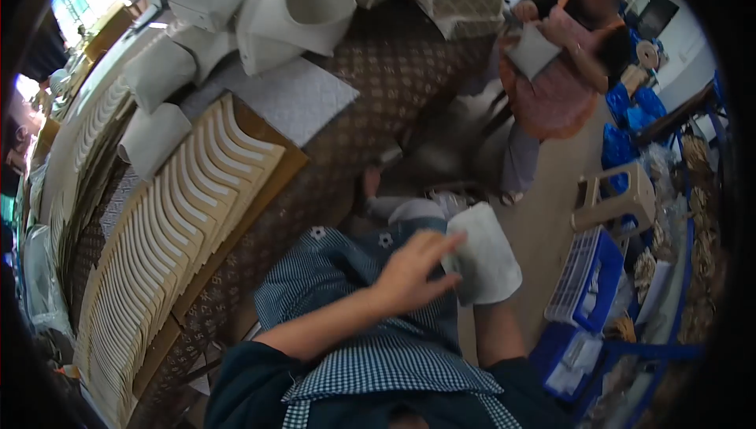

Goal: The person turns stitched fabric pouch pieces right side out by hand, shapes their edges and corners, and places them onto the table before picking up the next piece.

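Note:
A pale grey-white curved piece (487, 257) with rounded corners stands over my lap, at the right of my checked apron. My left hand (417, 271) has its fingers apart, with the fingertips at the left edge of the piece. The forearm on the right side reaches up behind the piece, and the hand at its end is hidden by it. To the left, a long row of cream curved strips (181, 232) lies overlapped on the patterned table cover (378, 59).
Pale hollow shapes (295, 19) crowd the table's far side. At the upper right, a person (559, 59) in a pink apron holds a light piece. A beige stool (618, 196), blue crates (587, 279) and blue bags (630, 114) stand at the right.

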A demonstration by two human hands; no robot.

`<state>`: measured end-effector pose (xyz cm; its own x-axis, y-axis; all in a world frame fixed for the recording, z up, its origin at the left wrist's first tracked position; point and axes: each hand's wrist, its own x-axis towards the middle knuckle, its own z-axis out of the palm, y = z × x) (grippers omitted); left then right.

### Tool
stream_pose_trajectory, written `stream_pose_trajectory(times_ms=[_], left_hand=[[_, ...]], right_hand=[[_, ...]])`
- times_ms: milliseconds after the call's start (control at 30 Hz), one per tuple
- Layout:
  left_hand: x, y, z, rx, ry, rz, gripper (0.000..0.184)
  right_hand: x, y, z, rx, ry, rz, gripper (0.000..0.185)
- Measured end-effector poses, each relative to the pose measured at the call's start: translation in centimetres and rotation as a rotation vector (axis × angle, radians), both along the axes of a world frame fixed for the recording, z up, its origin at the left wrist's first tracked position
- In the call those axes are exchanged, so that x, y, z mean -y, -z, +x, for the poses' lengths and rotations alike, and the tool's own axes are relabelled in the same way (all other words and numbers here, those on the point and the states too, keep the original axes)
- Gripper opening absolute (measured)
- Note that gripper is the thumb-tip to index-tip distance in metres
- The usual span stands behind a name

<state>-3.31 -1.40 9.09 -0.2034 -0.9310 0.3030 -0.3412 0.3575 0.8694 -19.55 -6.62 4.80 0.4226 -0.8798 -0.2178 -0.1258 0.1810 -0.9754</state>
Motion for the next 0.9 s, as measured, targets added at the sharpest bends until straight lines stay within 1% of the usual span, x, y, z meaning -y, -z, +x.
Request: stream_pose_trajectory(times_ms=[33,67,100,167,200,300,433,533,633,733,833,900], left_hand=[[0.7,0.0,1.0,0.005,-0.062,0.016,0.072],[1.2,0.5,2.0,-0.029,-0.040,0.044,0.081],[1.7,1.0,2.6,-0.088,0.038,0.109,0.101],[1.8,0.8,2.6,-0.138,0.178,0.132,0.120],[1.9,0.2,2.4,-0.228,0.275,0.162,0.131],[1.3,-0.3,1.7,-0.556,0.390,0.330,0.133],[-0.3,-0.3,2.0,-0.360,0.245,0.354,0.134],[-0.7,0.2,2.0,-0.294,0.184,0.480,0.136],[-1.4,0.7,1.9,-0.311,0.135,0.487,0.140],[-2.6,1.3,2.3,-0.409,0.151,0.386,0.144],[-3.3,1.4,3.0,-0.369,0.103,0.105,0.149],[-3.7,1.5,2.6,-0.333,0.090,-0.015,0.150]], right_hand=[[0.1,-0.6,-0.2,0.029,0.000,0.014,0.047],[0.0,-1.1,-0.4,0.053,-0.002,0.034,0.047],[-0.2,-1.3,-0.6,0.072,-0.008,0.059,0.047],[-0.8,-1.3,-0.7,0.109,-0.025,0.105,0.046],[-1.2,-1.1,-0.6,0.120,-0.036,0.127,0.046],[-2.6,-0.4,-0.2,0.118,-0.076,0.166,0.046],[-3.7,-0.2,0.4,0.069,-0.147,0.187,0.046],[-4.8,0.9,1.7,0.007,-0.182,0.155,0.046],[-5.3,1.6,3.0,-0.043,-0.190,0.106,0.045],[-6.4,2.0,3.9,-0.095,-0.199,0.049,0.045],[-6.7,2.2,4.0,-0.108,-0.197,0.042,0.045],[-7.1,2.1,3.6,-0.106,-0.204,0.055,0.045]])
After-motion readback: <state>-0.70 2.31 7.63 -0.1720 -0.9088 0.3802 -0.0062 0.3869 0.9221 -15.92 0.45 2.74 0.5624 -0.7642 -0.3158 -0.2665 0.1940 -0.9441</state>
